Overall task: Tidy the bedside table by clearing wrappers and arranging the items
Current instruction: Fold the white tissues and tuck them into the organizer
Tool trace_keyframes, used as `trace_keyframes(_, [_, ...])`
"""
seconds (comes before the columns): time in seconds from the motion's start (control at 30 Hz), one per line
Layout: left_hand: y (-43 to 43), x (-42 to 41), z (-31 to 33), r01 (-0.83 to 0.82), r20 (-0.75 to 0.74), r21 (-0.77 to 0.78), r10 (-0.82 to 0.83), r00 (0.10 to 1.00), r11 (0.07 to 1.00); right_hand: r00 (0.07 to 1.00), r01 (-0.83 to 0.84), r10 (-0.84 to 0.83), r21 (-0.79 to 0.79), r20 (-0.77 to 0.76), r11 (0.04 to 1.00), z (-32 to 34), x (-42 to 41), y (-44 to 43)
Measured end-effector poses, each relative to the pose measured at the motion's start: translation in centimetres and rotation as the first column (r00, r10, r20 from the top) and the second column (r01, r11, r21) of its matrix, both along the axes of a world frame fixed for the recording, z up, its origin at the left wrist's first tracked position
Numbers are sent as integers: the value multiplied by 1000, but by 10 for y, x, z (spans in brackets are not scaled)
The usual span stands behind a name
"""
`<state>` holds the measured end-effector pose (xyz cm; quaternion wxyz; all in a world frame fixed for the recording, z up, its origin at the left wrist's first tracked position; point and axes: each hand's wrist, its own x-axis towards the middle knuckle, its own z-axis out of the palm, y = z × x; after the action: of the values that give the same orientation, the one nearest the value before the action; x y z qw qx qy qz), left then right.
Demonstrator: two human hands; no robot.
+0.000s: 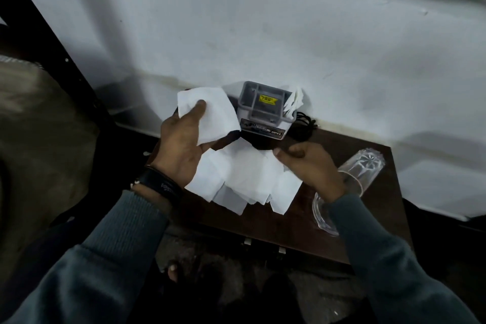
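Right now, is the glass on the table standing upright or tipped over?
Tipped over: the clear glass lies on its side on the table, base toward the wall.

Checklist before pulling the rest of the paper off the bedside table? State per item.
1. Left hand grips white sheet: ok.
2. Right hand holds paper pile: cannot tell, fingers curled at its far edge.
3. Glass upright: not ok, lies on its side by the right wrist.
4. Grey box upright at the back of the table: ok.
5. Crumpled paper right of the box cleared: not ok.
6. Black cord free of the pile: cannot tell.
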<state>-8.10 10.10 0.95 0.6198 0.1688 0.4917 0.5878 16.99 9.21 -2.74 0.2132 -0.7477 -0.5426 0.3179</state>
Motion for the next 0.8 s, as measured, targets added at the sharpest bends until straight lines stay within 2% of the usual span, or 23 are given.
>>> trace_keyframes(0.13, [0, 0, -5, 12, 70, 11, -13, 997, 1000, 987, -117, 124, -69, 103, 991, -19, -6, 1])
trace_keyframes(0.23, [1, 0, -8, 46, 74, 38, -49, 996, 998, 980, -145, 160, -122, 116, 982, -18, 3, 0])
trace_keyframes(0.37, [2, -3, -11, 72, 75, 54, -76, 994, 996, 917, -298, 344, -227, 202, 927, -16, 26, -4])
trace_keyframes(0.47, [1, -2, -12, 129, 44, 91, -134, 990, 987, 885, -367, 426, -282, 189, 887, -12, 34, -6])
trace_keyframes(0.6, [-1, 0, -11, 152, 20, 77, -154, 988, 985, 834, -467, 522, -274, 179, 841, -4, 41, -11])
trace_keyframes(0.7, [-3, 3, -9, 168, 3, 53, -169, 986, 984, 763, -515, 580, -275, 284, 812, 2, 40, -20])
trace_keyframes(0.8, [-4, 6, -6, 172, 0, 3, -172, 985, 985, 676, -539, 583, -237, 450, 808, 5, 32, -28])
